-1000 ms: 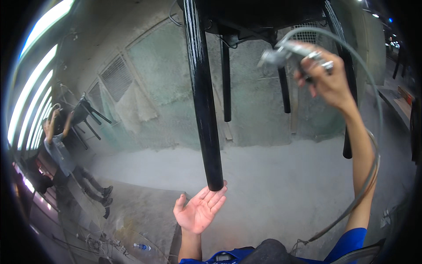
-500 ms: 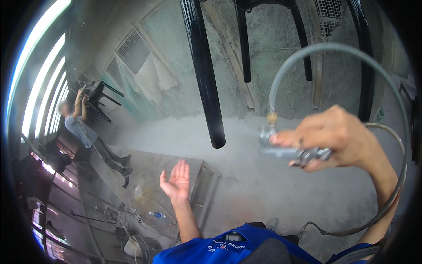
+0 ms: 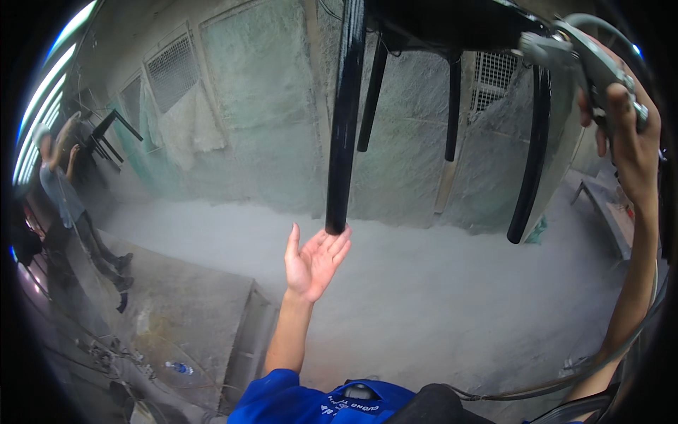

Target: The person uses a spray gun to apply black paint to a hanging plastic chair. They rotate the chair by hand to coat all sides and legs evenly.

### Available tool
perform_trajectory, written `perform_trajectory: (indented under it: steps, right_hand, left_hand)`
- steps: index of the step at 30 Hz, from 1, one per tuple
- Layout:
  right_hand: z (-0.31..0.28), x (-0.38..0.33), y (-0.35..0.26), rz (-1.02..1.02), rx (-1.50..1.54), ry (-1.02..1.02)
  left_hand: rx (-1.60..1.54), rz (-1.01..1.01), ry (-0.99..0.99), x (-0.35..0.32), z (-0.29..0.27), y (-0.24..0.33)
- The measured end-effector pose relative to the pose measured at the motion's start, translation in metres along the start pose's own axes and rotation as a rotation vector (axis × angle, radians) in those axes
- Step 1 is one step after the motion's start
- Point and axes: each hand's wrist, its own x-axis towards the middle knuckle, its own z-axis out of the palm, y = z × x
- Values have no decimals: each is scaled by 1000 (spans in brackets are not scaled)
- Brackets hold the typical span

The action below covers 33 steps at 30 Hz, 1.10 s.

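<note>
A glossy black chair (image 3: 441,27) hangs above me, its legs pointing down. My left hand (image 3: 315,266) is palm up with fingers stretched, at the lower end of the nearest chair leg (image 3: 344,127); the fingertips are at its bottom, and I cannot tell whether they touch it. At the upper right, my right hand (image 3: 631,138) grips a metal spray gun (image 3: 599,71), raised close to the chair's right side. A grey hose (image 3: 597,22) curves away from the gun and partly leaves the picture.
On the left a person (image 3: 67,191) stands by another black chair (image 3: 106,138). A low dusty platform (image 3: 205,297) carries a small bottle (image 3: 179,368). A dusty wall (image 3: 258,106) with mesh panels stands behind. At far right is a bench (image 3: 607,215); hoses run along my right arm.
My right hand has lifted the spray gun up and to the right, near the chair's top. My left hand has risen to the leg's lower end. The view has shifted rightward.
</note>
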Motion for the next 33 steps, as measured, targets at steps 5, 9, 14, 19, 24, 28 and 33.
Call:
perform_trajectory:
  steps: [5, 9, 14, 19, 24, 28, 33]
  right_hand:
    - [-36, 3, -38, 193, -96, -130]
    - [-23, 10, -76, 175, -213, -141]
    - [45, 46, -108, -26, -202, -386]
    - [110, 102, -82, -542, -371, -496]
    - [143, 114, -112, -599, -366, -526]
    - [168, 107, -125, -787, -257, -509]
    - [173, 85, -105, -514, -46, -619]
  left_hand:
    - [-26, -111, -113, -18, 6, -24]
    - [-199, -273, -251, -37, 22, -64]
    - [-311, -431, -349, -46, 55, -115]
    - [-434, -493, -447, -61, 75, -150]
    - [-462, -527, -534, -70, 88, -166]
    - [-464, -540, -555, -68, 94, -172]
    - [-413, -551, -590, -60, 96, -185]
